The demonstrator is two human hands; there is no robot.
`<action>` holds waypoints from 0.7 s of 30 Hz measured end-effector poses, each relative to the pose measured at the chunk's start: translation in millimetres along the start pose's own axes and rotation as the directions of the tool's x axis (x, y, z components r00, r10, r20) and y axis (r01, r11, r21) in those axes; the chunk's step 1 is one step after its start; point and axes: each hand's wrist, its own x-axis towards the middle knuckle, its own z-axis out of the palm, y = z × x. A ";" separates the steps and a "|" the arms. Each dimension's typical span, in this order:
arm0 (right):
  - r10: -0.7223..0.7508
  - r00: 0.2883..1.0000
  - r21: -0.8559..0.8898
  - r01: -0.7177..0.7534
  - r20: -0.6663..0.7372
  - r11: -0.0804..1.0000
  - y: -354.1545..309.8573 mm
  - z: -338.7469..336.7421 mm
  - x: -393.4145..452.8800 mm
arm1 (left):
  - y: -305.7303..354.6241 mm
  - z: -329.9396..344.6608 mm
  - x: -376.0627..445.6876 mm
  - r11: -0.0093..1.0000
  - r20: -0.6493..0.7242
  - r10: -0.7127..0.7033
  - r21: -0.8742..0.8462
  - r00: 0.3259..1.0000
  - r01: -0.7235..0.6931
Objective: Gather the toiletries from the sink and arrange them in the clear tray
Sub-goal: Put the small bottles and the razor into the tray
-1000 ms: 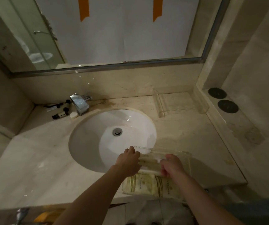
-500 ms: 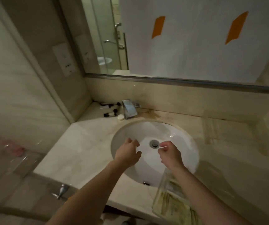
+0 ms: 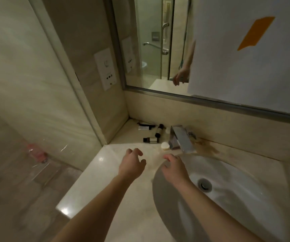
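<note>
Marble counter [image 3: 95, 180]: small bottles [image 3: 151, 139] beside faucet [image 3: 181, 140]; both hands [image 3: 132, 165] loosely spread, empty

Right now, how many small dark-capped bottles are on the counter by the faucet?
2 for certain. One bottle lies nearest the hands, left of the faucet; another lies angled just behind it. A flatter tube-like item sits further back; more may be hidden.

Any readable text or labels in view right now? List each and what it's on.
None can be read.
Small bottles beside the faucet: pale labels, print too blurred.
Wall socket panel: symbols only, no legible words.
Orange tape on the mirror: blank.
</note>
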 end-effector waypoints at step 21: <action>0.220 0.971 -0.364 -0.171 0.097 0.916 -24.2 51.2 222.8 | -18.0 71.5 189.8 0.997 0.228 0.026 0.061 0.973 -0.041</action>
